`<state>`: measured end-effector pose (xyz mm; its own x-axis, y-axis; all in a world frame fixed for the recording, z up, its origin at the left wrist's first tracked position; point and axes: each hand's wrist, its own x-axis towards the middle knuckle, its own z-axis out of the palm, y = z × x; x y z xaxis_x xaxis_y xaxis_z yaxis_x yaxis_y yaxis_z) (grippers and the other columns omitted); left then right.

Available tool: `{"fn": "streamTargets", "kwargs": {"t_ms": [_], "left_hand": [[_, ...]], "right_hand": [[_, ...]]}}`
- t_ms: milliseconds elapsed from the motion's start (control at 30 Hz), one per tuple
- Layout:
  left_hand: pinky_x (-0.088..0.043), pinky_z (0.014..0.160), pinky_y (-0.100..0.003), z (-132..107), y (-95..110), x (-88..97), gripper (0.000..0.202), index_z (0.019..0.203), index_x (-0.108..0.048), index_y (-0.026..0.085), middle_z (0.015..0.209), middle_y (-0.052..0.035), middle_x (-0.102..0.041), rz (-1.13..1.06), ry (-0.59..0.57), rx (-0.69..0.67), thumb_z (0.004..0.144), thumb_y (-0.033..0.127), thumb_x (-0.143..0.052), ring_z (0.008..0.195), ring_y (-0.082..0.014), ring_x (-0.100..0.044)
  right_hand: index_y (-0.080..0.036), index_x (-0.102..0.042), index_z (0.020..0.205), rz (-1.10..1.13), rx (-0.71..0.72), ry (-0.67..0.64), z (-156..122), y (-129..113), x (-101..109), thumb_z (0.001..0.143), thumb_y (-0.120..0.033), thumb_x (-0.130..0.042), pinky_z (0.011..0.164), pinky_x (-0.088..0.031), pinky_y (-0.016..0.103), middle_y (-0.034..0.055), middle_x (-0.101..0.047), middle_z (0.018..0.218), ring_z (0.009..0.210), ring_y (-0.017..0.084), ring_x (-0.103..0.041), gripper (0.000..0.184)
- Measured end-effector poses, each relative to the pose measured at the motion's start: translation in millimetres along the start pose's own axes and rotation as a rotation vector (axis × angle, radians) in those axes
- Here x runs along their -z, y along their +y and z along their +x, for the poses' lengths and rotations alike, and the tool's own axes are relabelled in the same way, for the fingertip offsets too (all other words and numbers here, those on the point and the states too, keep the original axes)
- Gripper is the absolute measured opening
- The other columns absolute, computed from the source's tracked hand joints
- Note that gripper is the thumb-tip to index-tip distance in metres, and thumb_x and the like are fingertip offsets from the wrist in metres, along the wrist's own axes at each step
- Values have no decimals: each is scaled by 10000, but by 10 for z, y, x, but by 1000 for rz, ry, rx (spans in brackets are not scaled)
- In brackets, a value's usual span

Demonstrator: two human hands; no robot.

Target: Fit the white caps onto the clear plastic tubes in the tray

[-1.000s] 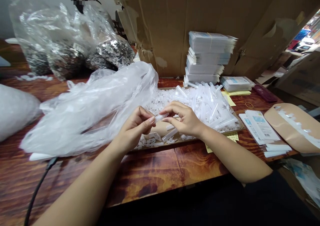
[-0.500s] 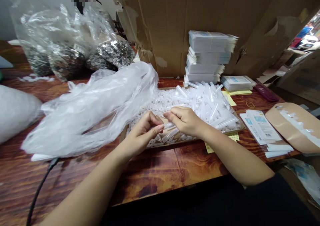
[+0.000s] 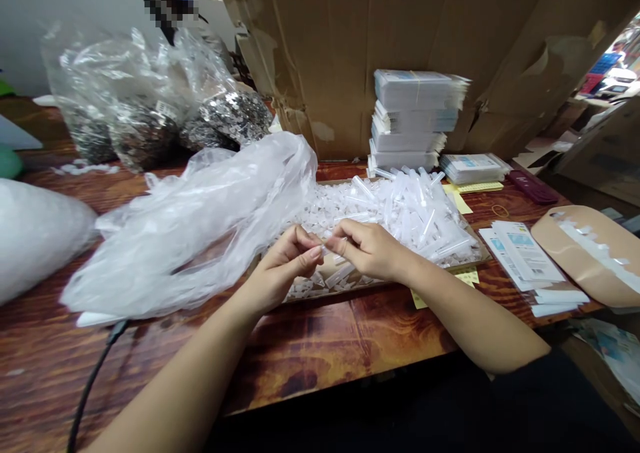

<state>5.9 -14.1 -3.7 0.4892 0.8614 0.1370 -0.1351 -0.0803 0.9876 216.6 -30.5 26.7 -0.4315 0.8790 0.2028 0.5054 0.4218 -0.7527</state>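
Left hand and right hand both pinch one small clear piece, tip to tip, over the cardboard tray on the table, presumably for two-ended control with loose parts within reach.

The counter is wood, glossy and dark-grained right to its front edge. Along its back edge, the cardboard sheet is matt, creased and torn. The tubes are smooth, clear plastic; the big bag is thin, crumpled, milky plastic. Toward the back left corner, bright metallic-looking pieces glint. By the right edge, the beige container looks smooth.
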Motion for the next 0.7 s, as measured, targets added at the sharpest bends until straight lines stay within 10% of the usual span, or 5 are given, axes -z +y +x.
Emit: {"fn": "streamTargets", "kwargs": {"t_ms": [133, 300, 567, 700], "left_hand": [[-452, 571, -261, -22, -3, -13, 313, 832, -533, 214, 755, -12, -613, 248, 23, -166, 923, 452, -715, 619, -129, -522], [-532, 723, -321, -80, 6, -45, 95, 922, -511, 230, 870, -48, -683, 857, 47, -470, 999, 278, -537, 800, -198, -675], [-544, 712, -329, -19, 65, -13, 251, 986, -590, 205, 851, -48, -631, 1242, -4, -528, 1070, 321, -384, 735, -199, -633], [-562, 875, -390, -53, 321, 125, 336, 1107, -646, 193, 1037, -129, -681, 1399, 326, -583, 1031, 453, -449, 972, -270, -662]], "right_hand": [[-210, -589, 947, 111, 14, 6, 15, 10, -47, 946, -333, -607, 795, -442, 305, 20, -646, 904, 843, 169, -589, 124], [-220, -515, 766, 470, -312, -84, 32, 47, -127, 985, -514, -524, 580, -331, 259, -68, -397, 590, 557, 118, -385, 366], [-224, -528, 797, 169, -96, 63, -1, -89, -55, 960, -417, -548, 781, -404, 305, -9, -586, 789, 807, 166, -548, 253], [-225, -549, 864, 44, -154, 146, -28, -51, 299, 1007, -474, -476, 722, -409, 314, 15, -597, 817, 761, 177, -540, 296]]}}
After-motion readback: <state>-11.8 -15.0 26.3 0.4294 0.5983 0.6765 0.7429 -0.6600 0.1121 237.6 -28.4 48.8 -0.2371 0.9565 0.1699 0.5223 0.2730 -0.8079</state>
